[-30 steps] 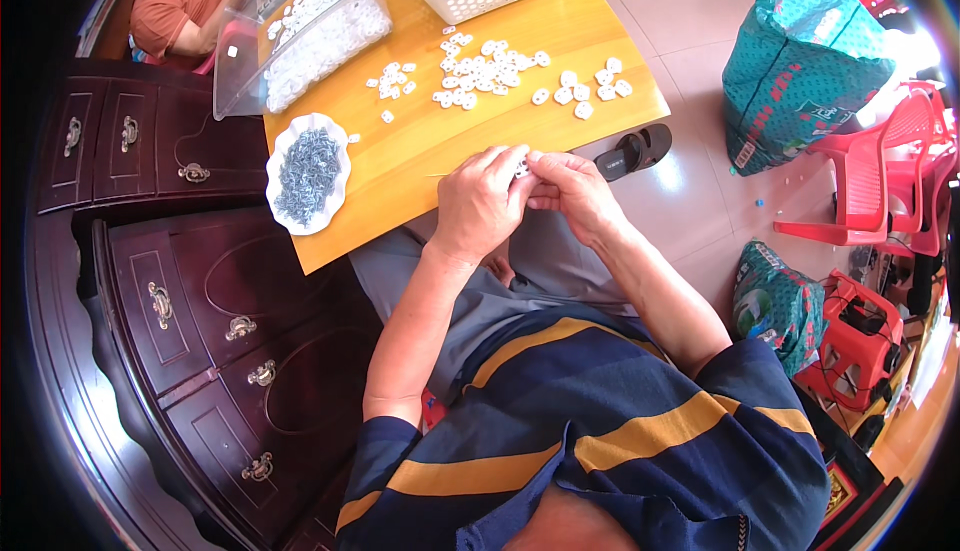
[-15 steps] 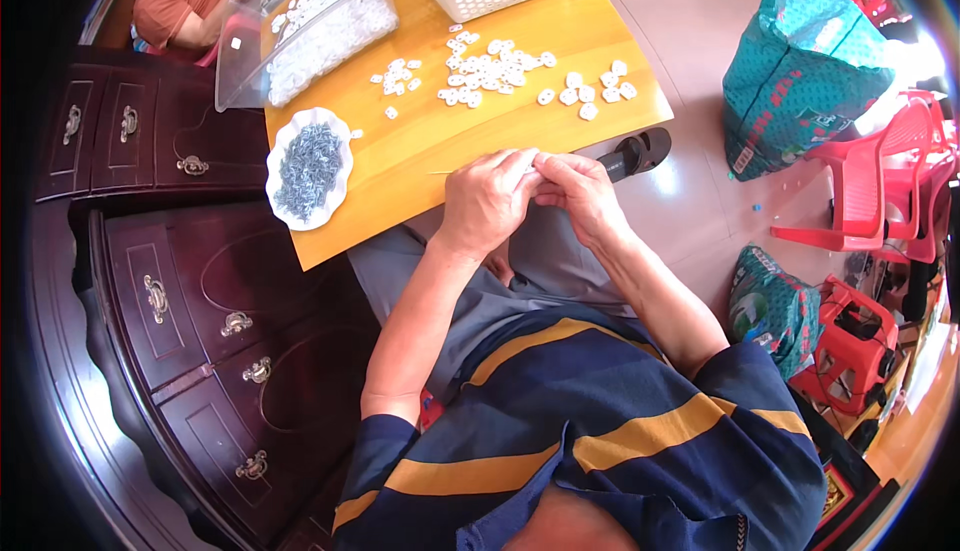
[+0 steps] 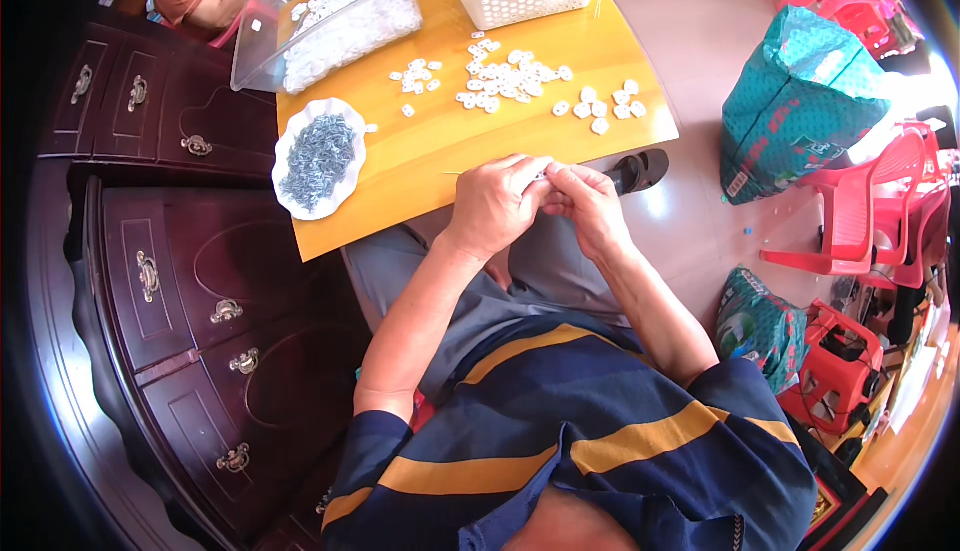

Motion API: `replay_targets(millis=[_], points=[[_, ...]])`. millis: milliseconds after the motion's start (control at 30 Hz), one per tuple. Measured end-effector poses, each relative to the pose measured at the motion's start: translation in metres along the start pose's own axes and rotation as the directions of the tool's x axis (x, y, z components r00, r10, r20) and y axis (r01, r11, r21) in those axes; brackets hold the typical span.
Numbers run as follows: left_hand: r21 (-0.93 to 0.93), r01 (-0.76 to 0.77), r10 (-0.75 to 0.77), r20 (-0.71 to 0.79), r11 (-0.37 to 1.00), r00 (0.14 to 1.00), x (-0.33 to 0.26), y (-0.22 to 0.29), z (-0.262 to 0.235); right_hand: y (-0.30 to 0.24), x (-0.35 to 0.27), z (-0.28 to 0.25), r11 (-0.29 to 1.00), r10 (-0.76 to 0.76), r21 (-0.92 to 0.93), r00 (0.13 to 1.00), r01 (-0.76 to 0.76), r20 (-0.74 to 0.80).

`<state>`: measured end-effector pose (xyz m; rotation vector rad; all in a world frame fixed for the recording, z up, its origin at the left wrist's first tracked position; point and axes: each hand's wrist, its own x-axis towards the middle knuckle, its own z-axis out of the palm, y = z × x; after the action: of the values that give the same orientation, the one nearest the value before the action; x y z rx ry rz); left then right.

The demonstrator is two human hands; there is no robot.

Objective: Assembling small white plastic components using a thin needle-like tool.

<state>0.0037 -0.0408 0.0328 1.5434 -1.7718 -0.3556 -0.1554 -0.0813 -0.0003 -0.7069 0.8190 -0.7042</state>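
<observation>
Just over the near edge of the wooden table, my left hand (image 3: 493, 207) and my right hand (image 3: 592, 209) meet with curled fingers. Between their fingertips shows a bit of a small white plastic piece (image 3: 541, 175), mostly hidden by the fingers. A thin pale stick (image 3: 452, 172) pokes out beside my left hand; whether it is held or lies on the table I cannot tell. Loose white plastic pieces with holes (image 3: 510, 79) are spread beyond my hands. To their left stands a white scalloped dish (image 3: 347, 179) full of small grey-blue screw-like parts (image 3: 318, 163).
The table (image 3: 420, 141) also bears a clear plastic bin (image 3: 255, 51) of white pieces and a white perforated basket (image 3: 540, 3). Dark drawers (image 3: 150, 281) stand left. Teal bags (image 3: 790, 111) and red plastic chairs (image 3: 840, 211) are on the right. Another person's arm (image 3: 215, 11) shows at top left.
The whole view has shifted slightly, so the table's things sit a little lower and farther right. My hands stay together, with the fingers barely changed.
</observation>
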Motion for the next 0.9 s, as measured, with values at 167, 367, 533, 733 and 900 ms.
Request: replay_targets(millis=[167, 367, 533, 733, 900], points=[[-0.044, 0.001, 0.0, 0.034, 0.999, 0.999, 0.005, 0.009, -0.007, -0.015, -0.005, -0.002, 0.985, -0.113, -0.134, 0.994, 0.111, -0.005], [0.163, 0.056, -0.072, 0.096, 0.985, 0.993, 0.02, 0.006, -0.002, -0.058, 0.006, -0.03, 0.63, -0.382, -0.761, 0.915, 0.155, -0.13], [0.273, 0.004, -0.035, 0.108, 0.962, 0.994, 0.034, -0.008, 0.023, -0.085, 0.014, -0.051, 0.292, -0.47, -0.953, 0.88, 0.078, -0.072], [0.283, 0.024, -0.05, 0.086, 0.959, 0.995, 0.028, -0.017, 0.026, -0.086, 0.025, -0.052, 0.048, -0.519, -0.999, 0.855, 0.014, -0.012], [0.256, 0.043, -0.05, 0.022, 0.966, 0.998, 0.023, -0.024, 0.012, -0.086, 0.03, -0.05, -0.028, -0.573, -1.0, 0.819, -0.012, 0.006]])
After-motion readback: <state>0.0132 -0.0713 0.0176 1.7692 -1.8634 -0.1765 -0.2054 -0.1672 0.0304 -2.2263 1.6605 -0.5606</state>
